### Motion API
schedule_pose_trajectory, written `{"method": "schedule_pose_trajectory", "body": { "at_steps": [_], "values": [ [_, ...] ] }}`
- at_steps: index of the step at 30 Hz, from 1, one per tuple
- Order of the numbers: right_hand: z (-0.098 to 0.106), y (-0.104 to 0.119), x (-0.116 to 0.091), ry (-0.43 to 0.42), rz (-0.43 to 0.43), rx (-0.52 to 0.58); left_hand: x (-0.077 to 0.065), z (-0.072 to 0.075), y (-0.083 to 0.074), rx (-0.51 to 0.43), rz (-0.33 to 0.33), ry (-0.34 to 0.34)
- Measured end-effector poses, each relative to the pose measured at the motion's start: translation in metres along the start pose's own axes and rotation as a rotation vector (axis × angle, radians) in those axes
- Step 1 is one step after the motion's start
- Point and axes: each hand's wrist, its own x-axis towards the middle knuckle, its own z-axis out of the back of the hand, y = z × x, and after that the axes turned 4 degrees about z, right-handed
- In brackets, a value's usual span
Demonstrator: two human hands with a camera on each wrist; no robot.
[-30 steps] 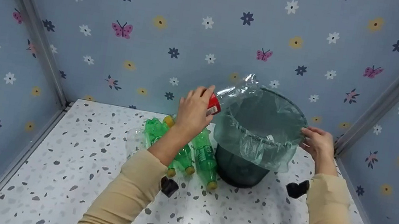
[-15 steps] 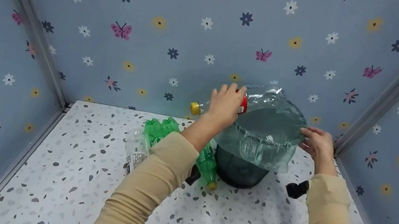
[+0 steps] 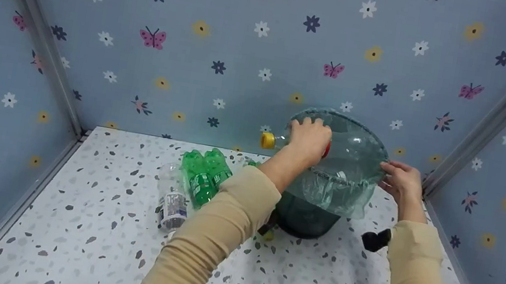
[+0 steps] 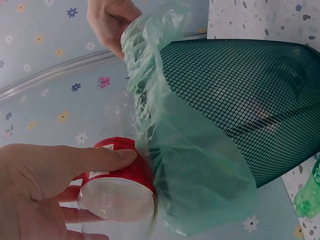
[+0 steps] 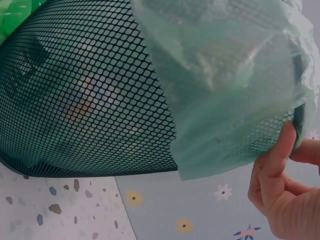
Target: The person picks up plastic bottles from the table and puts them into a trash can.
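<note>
My left hand (image 3: 308,140) grips a large clear plastic bottle (image 4: 120,182) with a red label and yellow cap (image 3: 268,140). The bottle lies nearly level across the mouth of a dark green mesh trash can (image 3: 304,216), its base inside the rim and its cap out to the left. A thin green bag (image 4: 200,165) lines the can and folds down over its rim. With thumb and fingers, my right hand (image 5: 285,185) pinches the lined rim at the right side. Blurred coloured shapes show through the mesh in the right wrist view.
Left of the can, several green bottles (image 3: 201,185) and a clear bottle with a printed label (image 3: 173,208) lie on the speckled white table (image 3: 83,217). My left sleeve hides part of them. Blue flowered panels (image 3: 251,25) stand behind and at both sides.
My left hand has moved right with the clear bottle, bringing its base from the rim's left edge into the can's mouth. My right hand has stayed at the rim.
</note>
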Motion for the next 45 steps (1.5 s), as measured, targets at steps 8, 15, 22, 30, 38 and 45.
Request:
{"method": "schedule_pose_trajectory", "body": {
  "at_steps": [8,15,22,30,38,45],
  "values": [
    [0.000,0.001,-0.002,0.012,0.011,-0.012,0.004,-0.003,-0.018,0.076,-0.092,0.014],
    [0.001,0.001,0.000,0.015,0.010,-0.014,0.001,0.001,-0.028,0.180,-0.265,-0.076],
    [0.001,0.000,0.002,0.016,0.008,-0.009,-0.010,0.006,-0.024,0.112,-0.297,-0.235],
    [0.000,0.000,-0.001,0.013,0.009,0.023,-0.025,0.000,-0.004,-0.019,-0.252,-0.436],
    [0.000,-0.001,0.001,0.008,-0.002,0.019,-0.041,-0.004,0.024,-0.182,-0.177,-0.547],
    [-0.001,0.001,-0.001,0.007,0.004,-0.007,-0.054,-0.015,0.055,-0.254,-0.111,-0.552]
  ]
}}
